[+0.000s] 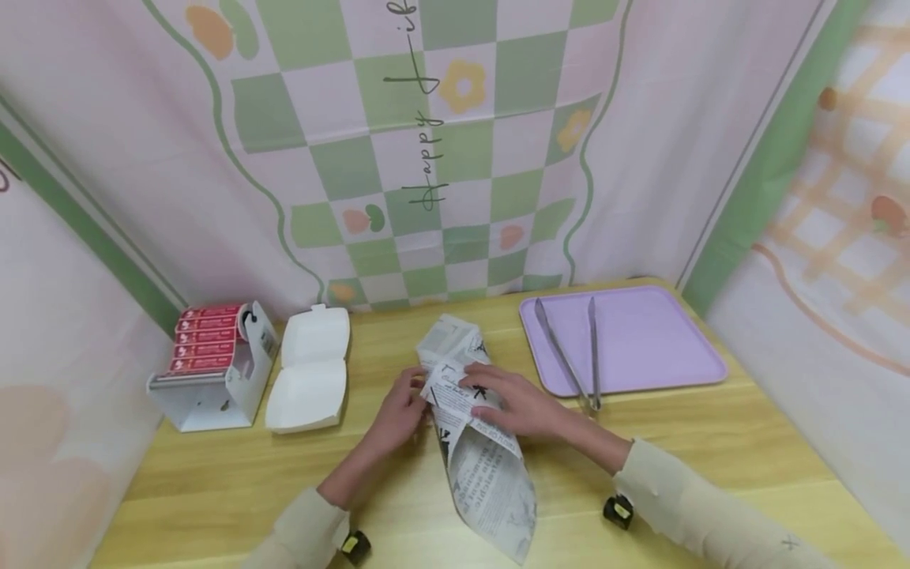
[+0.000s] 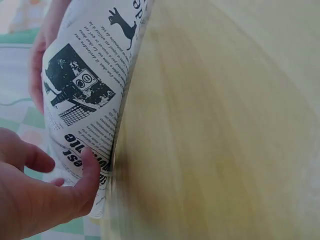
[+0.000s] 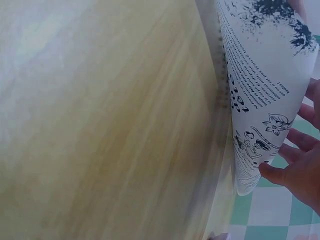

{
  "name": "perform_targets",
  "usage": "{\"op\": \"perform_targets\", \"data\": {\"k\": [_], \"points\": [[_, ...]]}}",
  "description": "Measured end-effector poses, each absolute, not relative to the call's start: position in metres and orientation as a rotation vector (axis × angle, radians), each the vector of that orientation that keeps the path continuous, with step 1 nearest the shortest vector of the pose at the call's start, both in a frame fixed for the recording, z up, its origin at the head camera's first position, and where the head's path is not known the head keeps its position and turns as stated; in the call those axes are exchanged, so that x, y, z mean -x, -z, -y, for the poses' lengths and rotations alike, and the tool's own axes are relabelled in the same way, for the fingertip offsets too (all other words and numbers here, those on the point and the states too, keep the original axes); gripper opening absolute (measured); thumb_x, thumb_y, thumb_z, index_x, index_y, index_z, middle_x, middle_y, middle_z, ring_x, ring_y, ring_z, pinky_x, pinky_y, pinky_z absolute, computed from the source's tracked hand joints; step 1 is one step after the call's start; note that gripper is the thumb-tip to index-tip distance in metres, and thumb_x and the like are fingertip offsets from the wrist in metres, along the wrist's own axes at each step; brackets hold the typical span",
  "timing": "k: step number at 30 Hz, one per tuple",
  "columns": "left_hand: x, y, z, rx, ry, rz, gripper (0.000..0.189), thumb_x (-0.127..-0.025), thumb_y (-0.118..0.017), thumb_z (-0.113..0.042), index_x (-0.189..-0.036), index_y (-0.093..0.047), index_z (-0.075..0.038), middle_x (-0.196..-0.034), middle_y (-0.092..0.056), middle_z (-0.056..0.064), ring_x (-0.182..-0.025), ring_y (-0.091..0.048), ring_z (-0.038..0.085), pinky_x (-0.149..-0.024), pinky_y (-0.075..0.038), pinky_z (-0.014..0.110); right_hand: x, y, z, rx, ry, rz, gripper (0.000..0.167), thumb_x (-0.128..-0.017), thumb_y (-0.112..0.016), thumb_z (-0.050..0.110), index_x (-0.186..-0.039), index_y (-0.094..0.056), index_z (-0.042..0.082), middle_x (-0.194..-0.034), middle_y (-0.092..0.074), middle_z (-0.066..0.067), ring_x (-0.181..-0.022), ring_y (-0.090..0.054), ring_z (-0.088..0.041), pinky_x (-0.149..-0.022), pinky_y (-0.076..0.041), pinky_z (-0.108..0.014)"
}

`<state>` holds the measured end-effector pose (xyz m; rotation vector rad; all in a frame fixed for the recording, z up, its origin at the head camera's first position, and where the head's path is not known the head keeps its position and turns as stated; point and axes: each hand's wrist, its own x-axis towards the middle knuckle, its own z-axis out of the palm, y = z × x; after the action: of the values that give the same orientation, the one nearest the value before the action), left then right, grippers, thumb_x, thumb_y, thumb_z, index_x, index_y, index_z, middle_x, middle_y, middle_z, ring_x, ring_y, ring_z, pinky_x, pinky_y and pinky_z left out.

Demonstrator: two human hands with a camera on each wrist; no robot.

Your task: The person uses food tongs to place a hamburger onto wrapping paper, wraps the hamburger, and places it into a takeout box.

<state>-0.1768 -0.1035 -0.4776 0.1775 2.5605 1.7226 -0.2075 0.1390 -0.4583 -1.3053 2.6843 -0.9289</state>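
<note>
A sheet of newsprint-patterned wrapping paper (image 1: 490, 482) lies on the table, rolled into a long wrap with its far end folded over. Its near end gapes, and what it may hold inside is hidden. My left hand (image 1: 400, 411) touches the wrap's left edge with bent, relaxed fingers; in the left wrist view, the thumb and a finger stand apart beside the printed paper (image 2: 82, 85). Across the top of the wrap rests my right hand (image 1: 522, 401), fingers spread. From the right wrist, that hand's thumb touches the side of the paper (image 3: 260, 100).
Left of the wrap stand an open white clamshell box (image 1: 309, 395) and a white dispenser (image 1: 202, 407) with a roll of red labels (image 1: 206, 340). At the right, metal tongs (image 1: 569, 359) lean on a lilac tray (image 1: 654, 340). A patterned curtain (image 1: 462, 174) hangs behind.
</note>
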Motion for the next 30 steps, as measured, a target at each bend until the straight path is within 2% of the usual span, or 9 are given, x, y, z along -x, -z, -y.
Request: {"op": "perform_targets", "data": {"k": [5,11,15,19,23,25,30], "points": [[0.178,0.482,0.103,-0.294,-1.618,-2.711,0.034,-0.095,-0.058,-0.003,-0.128,-0.057,-0.003,-0.125,-0.054,0.023,-0.098,-0.063,0.029,-0.079,-0.056,0.034,0.208,0.463,-0.142,1.281,0.997,-2.683,0.041,-0.096,-0.065,0.026,-0.134,-0.059,0.012,-0.152,-0.047,-0.019,-0.141,-0.044,-0.037,-0.114,-0.038,-0.056],[0.18,0.483,0.101,-0.321,-1.632,-2.723,0.034,-0.097,-0.058,-0.006,-0.13,-0.057,-0.003,-0.125,-0.057,0.02,-0.103,-0.062,0.031,-0.085,-0.056,0.038,0.207,0.464,-0.143,1.291,0.983,-2.691,0.043,-0.097,-0.064,0.028,-0.136,-0.059,0.012,-0.153,-0.046,-0.016,-0.143,-0.042,-0.035,-0.115,-0.037,-0.054],[0.18,0.481,0.099,-0.339,-1.597,-2.738,0.041,-0.096,-0.062,-0.011,-0.134,-0.053,-0.002,-0.127,-0.055,0.019,-0.102,-0.06,0.026,-0.083,-0.055,0.033,0.205,0.463,-0.141,1.327,0.934,-2.705,0.043,-0.097,-0.064,0.028,-0.136,-0.06,0.01,-0.153,-0.046,-0.016,-0.145,-0.039,-0.035,-0.116,-0.036,-0.054],[0.179,0.479,0.097,-0.387,-1.499,-2.793,0.054,-0.094,-0.066,-0.013,-0.143,-0.046,-0.003,-0.128,-0.05,0.018,-0.094,-0.056,0.019,-0.074,-0.053,0.024,0.204,0.463,-0.138,1.35,0.9,-2.728,0.044,-0.096,-0.064,0.028,-0.135,-0.061,0.009,-0.152,-0.047,-0.017,-0.145,-0.039,-0.036,-0.116,-0.036,-0.054],[0.178,0.478,0.095,-0.482,-1.286,-2.926,0.047,-0.095,-0.065,-0.014,-0.14,-0.053,-0.008,-0.132,-0.046,0.019,-0.087,-0.056,0.015,-0.068,-0.051,0.021,0.204,0.464,-0.136,1.357,0.859,-2.751,0.043,-0.097,-0.063,0.028,-0.135,-0.06,0.009,-0.151,-0.047,-0.017,-0.143,-0.04,-0.037,-0.115,-0.037,-0.055],[0.177,0.478,0.094,-0.558,-1.153,-3.017,0.04,-0.095,-0.065,-0.014,-0.135,-0.06,-0.011,-0.136,-0.045,0.019,-0.092,-0.056,0.017,-0.072,-0.053,0.024,0.204,0.464,-0.135,1.349,0.849,-2.755,0.042,-0.097,-0.063,0.027,-0.135,-0.061,0.009,-0.151,-0.047,-0.017,-0.143,-0.041,-0.036,-0.114,-0.038,-0.055],[0.178,0.477,0.09,-0.831,-0.837,-3.205,0.032,-0.094,-0.066,-0.012,-0.126,-0.067,-0.015,-0.135,-0.057,0.011,-0.115,-0.055,0.027,-0.095,-0.051,0.042,0.205,0.462,-0.136,1.326,0.859,-2.745,0.037,-0.098,-0.062,0.024,-0.131,-0.063,0.009,-0.149,-0.05,-0.016,-0.14,-0.046,-0.034,-0.112,-0.042,-0.052]]}}
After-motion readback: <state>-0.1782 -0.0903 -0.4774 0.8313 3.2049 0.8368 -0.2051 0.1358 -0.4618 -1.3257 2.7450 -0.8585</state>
